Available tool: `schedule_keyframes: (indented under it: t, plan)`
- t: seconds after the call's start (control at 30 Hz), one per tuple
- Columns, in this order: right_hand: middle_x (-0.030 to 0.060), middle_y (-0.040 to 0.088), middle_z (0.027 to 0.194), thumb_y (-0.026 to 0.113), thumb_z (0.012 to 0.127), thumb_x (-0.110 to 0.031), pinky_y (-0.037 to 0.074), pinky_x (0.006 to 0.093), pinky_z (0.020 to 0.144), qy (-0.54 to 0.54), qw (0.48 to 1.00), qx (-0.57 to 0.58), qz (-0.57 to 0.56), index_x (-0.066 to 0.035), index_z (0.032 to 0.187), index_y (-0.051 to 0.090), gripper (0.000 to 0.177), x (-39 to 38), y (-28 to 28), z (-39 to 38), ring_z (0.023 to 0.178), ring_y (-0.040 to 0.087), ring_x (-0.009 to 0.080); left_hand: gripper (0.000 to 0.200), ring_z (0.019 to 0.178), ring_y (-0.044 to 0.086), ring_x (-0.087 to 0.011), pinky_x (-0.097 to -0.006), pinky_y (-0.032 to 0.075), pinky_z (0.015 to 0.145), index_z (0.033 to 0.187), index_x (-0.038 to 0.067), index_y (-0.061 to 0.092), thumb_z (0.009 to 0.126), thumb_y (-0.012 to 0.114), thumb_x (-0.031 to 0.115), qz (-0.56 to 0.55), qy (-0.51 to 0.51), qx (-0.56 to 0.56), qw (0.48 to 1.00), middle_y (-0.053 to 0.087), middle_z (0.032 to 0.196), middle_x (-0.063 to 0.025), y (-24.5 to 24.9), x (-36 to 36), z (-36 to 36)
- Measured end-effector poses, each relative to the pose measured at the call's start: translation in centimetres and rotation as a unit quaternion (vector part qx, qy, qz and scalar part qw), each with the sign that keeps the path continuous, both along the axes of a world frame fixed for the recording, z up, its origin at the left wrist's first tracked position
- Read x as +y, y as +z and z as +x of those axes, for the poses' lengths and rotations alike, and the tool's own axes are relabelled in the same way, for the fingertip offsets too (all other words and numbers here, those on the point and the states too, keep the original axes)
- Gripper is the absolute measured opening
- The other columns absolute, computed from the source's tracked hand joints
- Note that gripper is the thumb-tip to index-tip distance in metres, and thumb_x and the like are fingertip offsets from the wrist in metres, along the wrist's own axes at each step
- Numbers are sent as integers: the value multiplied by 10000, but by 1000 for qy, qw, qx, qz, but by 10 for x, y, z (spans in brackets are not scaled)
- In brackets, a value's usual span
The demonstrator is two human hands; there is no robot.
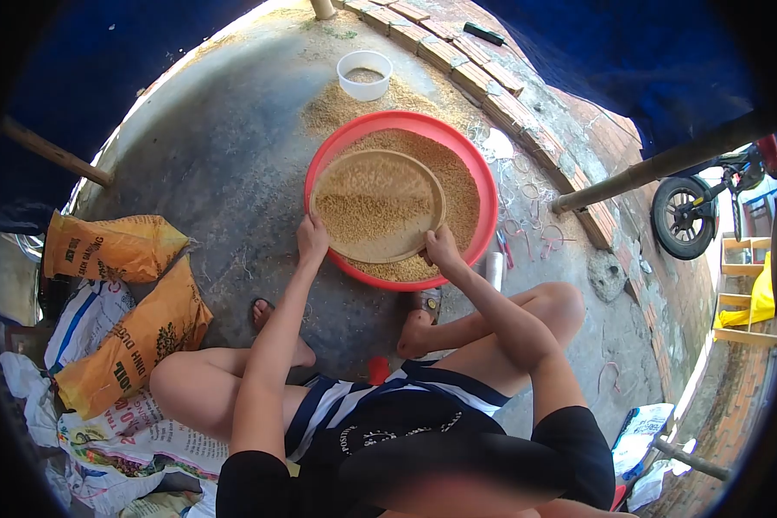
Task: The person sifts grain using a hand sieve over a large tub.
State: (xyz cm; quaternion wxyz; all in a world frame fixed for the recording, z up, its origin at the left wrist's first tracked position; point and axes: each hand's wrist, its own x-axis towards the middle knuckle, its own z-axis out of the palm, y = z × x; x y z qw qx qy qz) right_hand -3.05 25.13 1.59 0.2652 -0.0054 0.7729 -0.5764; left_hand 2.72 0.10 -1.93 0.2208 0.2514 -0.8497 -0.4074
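My left hand (313, 240) grips the near-left rim of a round sieve (380, 252), and my right hand (443, 249) is closed on its near-right rim. Tan grain (367, 211) covers much of the sieve's bottom; toward the far side it looks smeared by motion. Beneath the sieve is a wide red basin (487, 181) holding more of the same grain (457, 164). The sieve hides the basin's middle and part of its left side.
Beyond the basin a clear plastic tub (347, 85) stands on spilled grain (321, 110). Orange sacks (138, 341) lie to my left. A metal can (494, 270) is right of the basin. A row of bricks (501, 112) and a wooden pole (630, 175) run along the right.
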Motion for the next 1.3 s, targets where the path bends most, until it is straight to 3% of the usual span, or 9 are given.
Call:
schedule_keyframes:
  t: [0.07,0.2,0.4,0.47,0.7,0.93,1.0,1.17,1.3]
  plan:
    - [98,477,527,333,819,-104,342,257,298,9,1000,-23,5,35,868,394,160,4,-2,0,334,424,140,368,791,515,-425,-459,383,655,844,-69,511,866,305,236,30,-17,-110,993,543,779,-272,-24,-8,0]
    - [111,492,547,345,821,-115,374,261,310,-13,1000,19,-10,34,872,381,162,1,10,0,355,457,149,373,738,514,-421,-444,378,622,843,-72,499,872,307,246,14,-10,-81,997,541,735,-253,17,-4,-1]
    - [117,483,611,338,826,-104,379,255,321,-61,970,216,-96,0,951,317,164,-11,59,3,375,456,151,335,648,477,-316,-355,374,634,829,-59,479,884,304,221,54,-12,204,977,493,685,-184,102,11,-2]
    - [111,477,595,332,821,-93,366,256,314,-50,982,164,-83,6,965,319,175,-11,29,-2,365,443,147,382,687,501,-407,-417,369,589,848,-60,492,881,304,271,25,-30,155,987,521,686,-233,85,6,-2]
    - [80,451,511,301,806,-58,306,247,293,17,996,-83,-18,25,905,376,150,4,4,5,328,399,133,405,820,520,-408,-446,396,662,860,-58,516,871,300,284,35,-16,-135,990,547,816,-265,-8,-2,7]
    - [119,488,640,347,832,-99,378,263,325,-46,975,200,-89,5,980,288,190,-9,53,5,390,463,148,351,639,491,-410,-419,353,549,862,-68,477,880,308,240,24,-22,180,983,525,678,-227,91,9,-1]
    - [118,488,627,339,829,-95,372,264,323,-46,980,174,-89,10,977,294,186,-9,38,-1,383,457,149,336,610,478,-407,-413,341,533,863,-68,468,881,311,229,34,-26,221,974,514,656,-218,88,7,-3]
    - [72,448,534,301,830,-91,315,249,304,-46,999,7,20,7,970,331,174,3,-8,-3,343,417,135,381,714,507,-430,-446,379,606,830,-74,502,872,306,250,-5,3,-40,999,538,713,-259,-11,5,3]
    - [70,443,524,298,816,-88,313,254,300,32,996,-87,-12,12,958,334,178,8,-2,-1,335,408,140,399,757,509,-433,-456,387,642,816,-72,521,867,306,260,5,-2,-111,994,542,732,-272,-20,6,8]
